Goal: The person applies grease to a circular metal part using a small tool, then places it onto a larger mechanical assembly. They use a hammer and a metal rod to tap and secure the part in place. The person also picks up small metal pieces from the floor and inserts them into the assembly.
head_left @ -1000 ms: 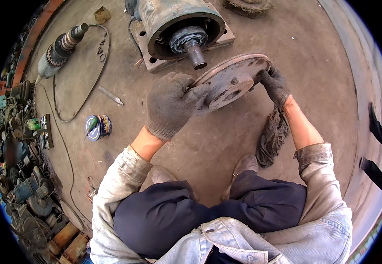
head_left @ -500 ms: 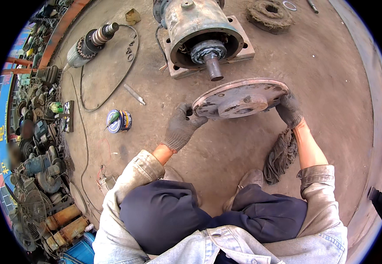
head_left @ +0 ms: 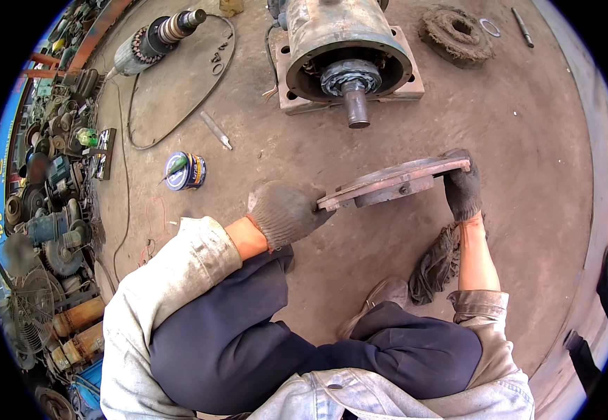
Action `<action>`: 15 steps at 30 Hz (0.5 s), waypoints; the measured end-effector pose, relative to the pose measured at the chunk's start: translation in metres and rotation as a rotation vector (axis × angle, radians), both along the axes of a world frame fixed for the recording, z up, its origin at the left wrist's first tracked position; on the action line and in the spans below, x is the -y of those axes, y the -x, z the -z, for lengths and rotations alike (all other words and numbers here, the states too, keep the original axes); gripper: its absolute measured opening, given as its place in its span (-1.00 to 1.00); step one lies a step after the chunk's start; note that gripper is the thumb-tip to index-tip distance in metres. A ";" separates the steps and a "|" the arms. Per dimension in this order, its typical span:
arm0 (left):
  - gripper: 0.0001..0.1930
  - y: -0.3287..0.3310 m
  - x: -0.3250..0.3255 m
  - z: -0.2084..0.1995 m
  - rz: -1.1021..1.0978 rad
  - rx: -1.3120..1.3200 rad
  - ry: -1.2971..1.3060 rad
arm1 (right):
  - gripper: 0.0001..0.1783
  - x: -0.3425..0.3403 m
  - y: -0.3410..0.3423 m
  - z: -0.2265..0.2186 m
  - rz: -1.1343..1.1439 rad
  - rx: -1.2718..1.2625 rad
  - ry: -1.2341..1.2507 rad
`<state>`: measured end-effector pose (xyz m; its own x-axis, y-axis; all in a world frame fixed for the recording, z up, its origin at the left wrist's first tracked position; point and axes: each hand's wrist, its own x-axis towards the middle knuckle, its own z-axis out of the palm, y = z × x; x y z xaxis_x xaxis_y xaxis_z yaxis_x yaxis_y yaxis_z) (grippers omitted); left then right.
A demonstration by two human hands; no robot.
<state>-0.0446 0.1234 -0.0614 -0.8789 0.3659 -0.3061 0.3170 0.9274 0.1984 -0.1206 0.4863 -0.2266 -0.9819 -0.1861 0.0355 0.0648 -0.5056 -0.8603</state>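
Note:
Between my gloved hands is a round, rusty motor end cover (head_left: 396, 183), turned nearly edge-on with its raised hub facing me. My left hand (head_left: 286, 215) grips its left rim, the fingertips partly hidden behind the glove. On the opposite rim, my right hand (head_left: 463, 185) is closed with its fingers over the edge. Beyond the cover stands a large electric motor housing (head_left: 339, 31), its round mouth facing me. A shaft (head_left: 356, 105) with a greased bearing (head_left: 350, 75) sticks out of that mouth.
On the left lie a rotor (head_left: 153, 45), a looped cable (head_left: 178, 129), a metal rod (head_left: 216, 130) and a grease tub (head_left: 186, 171). A dark rag (head_left: 433, 266) is near my right foot. A fibrous ring (head_left: 456, 35) sits far right. Scrap parts (head_left: 52, 189) line the left side.
The end cover has tilted from showing its face to nearly edge-on and come a little closer to me. My left hand has moved slightly right, and the view has shifted.

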 end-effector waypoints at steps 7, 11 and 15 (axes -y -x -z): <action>-0.73 0.022 0.031 0.029 0.093 0.042 -0.161 | -0.44 -0.001 -0.012 0.002 0.044 -0.034 -0.142; -0.73 0.028 0.034 0.056 0.011 0.013 -0.483 | -0.45 0.010 -0.027 -0.016 0.128 0.081 -0.221; -0.68 0.043 0.031 0.057 -0.086 0.103 -0.676 | -0.54 -0.002 -0.033 -0.005 0.175 0.127 -0.226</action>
<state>-0.0872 0.0925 -0.1181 -0.8921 0.4361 -0.1185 0.1963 0.6102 0.7675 -0.0880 0.4880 -0.2219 -0.9936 -0.0029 -0.1128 0.1079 -0.3154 -0.9428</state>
